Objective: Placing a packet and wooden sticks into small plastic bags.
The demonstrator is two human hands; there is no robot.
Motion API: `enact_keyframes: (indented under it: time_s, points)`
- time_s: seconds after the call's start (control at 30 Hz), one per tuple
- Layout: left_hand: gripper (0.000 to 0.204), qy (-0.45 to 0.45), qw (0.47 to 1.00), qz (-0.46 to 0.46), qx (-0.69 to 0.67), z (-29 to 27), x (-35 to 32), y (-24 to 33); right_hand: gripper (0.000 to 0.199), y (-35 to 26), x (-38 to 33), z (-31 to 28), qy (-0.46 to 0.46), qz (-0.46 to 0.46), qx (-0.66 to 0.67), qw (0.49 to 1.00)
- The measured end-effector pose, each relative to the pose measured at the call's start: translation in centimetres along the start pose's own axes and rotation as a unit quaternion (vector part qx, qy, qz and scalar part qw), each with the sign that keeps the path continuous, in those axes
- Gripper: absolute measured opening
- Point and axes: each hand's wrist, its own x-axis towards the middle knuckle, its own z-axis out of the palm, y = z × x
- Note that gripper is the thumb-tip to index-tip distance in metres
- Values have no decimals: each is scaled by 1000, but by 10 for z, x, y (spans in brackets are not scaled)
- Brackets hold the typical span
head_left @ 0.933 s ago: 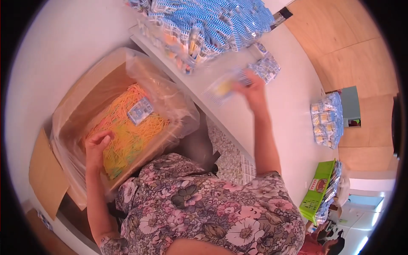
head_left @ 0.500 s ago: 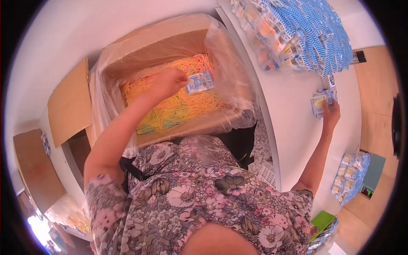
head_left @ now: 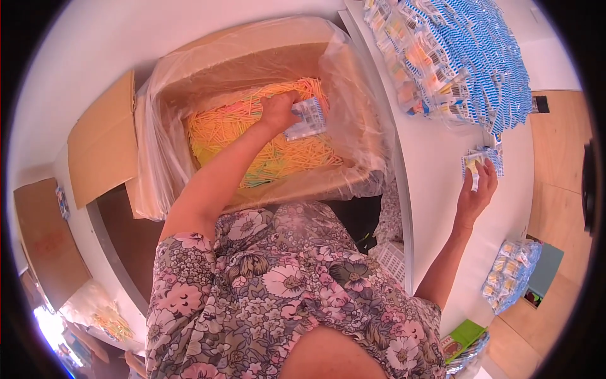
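A large cardboard box (head_left: 189, 76) lined with clear plastic holds many thin sticks (head_left: 278, 155) in yellow, orange, pink and green. Over them, my left hand (head_left: 279, 112) is closed on the edge of a small clear packet (head_left: 308, 120) with blue-patterned ends; the fingertips behind it are partly hidden. On the white table to the right, a few similar packets (head_left: 472, 163) lie together, one with something yellow inside. My right hand (head_left: 476, 194) is at their near side, its fingers apart and curved, the tips touching or just above the packets.
A big heap of blue-and-white packets (head_left: 470, 63) covers the far part of the white table (head_left: 435, 189). Nearer, a bundle of filled packets (head_left: 510, 271) and a green packet (head_left: 464, 340) lie along the right side. Open box flaps (head_left: 104, 142) stick out at left.
My left hand has moved slightly right and farther in with the packet. My right hand has loosened its fingers from the packets on the table and drawn a little nearer.
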Motion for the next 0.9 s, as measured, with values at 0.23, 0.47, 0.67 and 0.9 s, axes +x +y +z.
enact_keyframes:
  time_s: [0.23,0.47,0.67,0.9]
  points:
    - [25,-53,978,29,-201,-35,-13,3,22,-121,17,-13,28,-181,218,959]
    - [19,-135,862,192,-449,-119,-78,31,21,-252,44,59,-235,-73,386,889]
    - [17,3,944,90,-318,-152,-120,-48,19,-324,59,103,-451,-35,509,733]
    - [15,264,776,79,-568,-156,-119,-78,14,-412,-34,199,-486,-485,267,677]
